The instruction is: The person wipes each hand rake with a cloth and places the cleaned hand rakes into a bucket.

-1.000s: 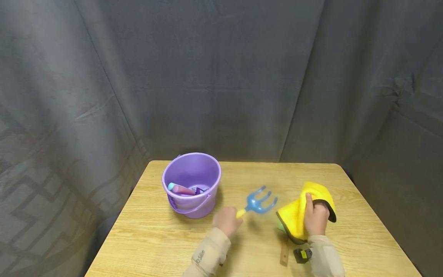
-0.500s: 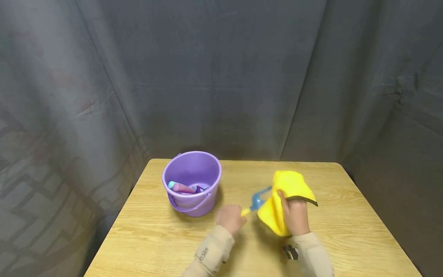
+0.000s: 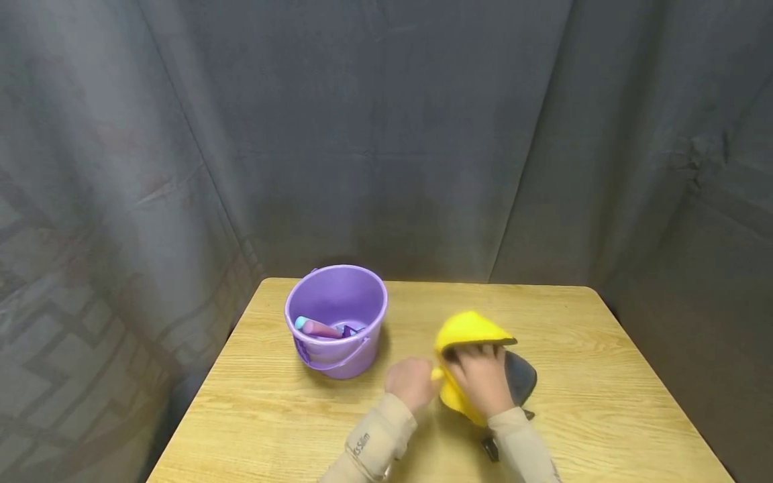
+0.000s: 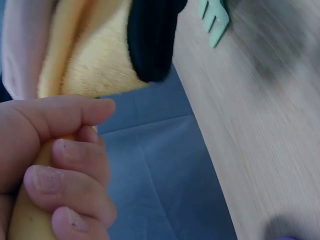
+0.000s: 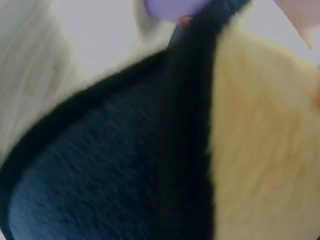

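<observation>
The left hand (image 3: 413, 384) has its fingers clenched round a smooth yellow handle (image 3: 437, 374), whose far end is hidden by a fluffy yellow cloth with dark edging (image 3: 468, 327). The right hand (image 3: 483, 379) grips that cloth, fingertips covered by its fold. A purple plastic bucket (image 3: 359, 362) containing pink and light-blue rods (image 3: 320, 329) stands left on the wooden table (image 3: 616, 402); a pale-green toothed piece (image 4: 216, 22) lies near.

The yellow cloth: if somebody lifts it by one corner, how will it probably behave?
The yellow cloth is probably floppy, because it folds around the right hand. It may not slip easily from a grip: its surface looks fuzzy in the left wrist view.
</observation>
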Motion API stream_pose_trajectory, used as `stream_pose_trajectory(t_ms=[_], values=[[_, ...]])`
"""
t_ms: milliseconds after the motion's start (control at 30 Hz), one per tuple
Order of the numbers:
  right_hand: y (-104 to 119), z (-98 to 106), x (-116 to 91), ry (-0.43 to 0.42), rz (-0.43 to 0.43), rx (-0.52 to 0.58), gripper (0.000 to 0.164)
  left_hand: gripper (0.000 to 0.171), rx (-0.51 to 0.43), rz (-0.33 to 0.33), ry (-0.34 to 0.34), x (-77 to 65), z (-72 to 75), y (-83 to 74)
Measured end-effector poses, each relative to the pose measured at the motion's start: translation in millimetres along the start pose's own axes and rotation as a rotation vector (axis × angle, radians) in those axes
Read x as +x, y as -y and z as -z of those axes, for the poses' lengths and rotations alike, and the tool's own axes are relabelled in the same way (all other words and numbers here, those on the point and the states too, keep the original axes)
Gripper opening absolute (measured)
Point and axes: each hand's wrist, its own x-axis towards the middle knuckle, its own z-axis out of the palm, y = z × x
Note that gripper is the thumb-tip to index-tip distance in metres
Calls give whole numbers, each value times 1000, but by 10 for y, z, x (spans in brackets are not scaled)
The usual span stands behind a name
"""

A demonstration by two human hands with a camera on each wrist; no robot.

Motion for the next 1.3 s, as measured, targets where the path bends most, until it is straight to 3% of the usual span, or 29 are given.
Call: stream_pose_trajectory(t_ms=[100, 233, 500, 700, 933, 1300], values=[[-9, -16, -12, 47, 65, -105, 32, 35, -1, -17, -12, -8, 18, -9], [-29, -11, -9, 82, 98, -161, 34, 39, 11, -44, -55, -26, 28, -10], [-111, -52, -32, 103, 77, -103, 31, 39, 54, -79, -111, -87, -22, -29], [-133, -59, -48, 140, 6, -73, 24, 33, 68, -102, -134, -110, -46, -34], [-182, -48, -44, 68, -32, -46, 21, 27, 94, -118, -101, -148, -45, -60], [-282, -84, -32, -50, -110, -36, 19, 30, 126, -138, -106, -167, -33, -99]])
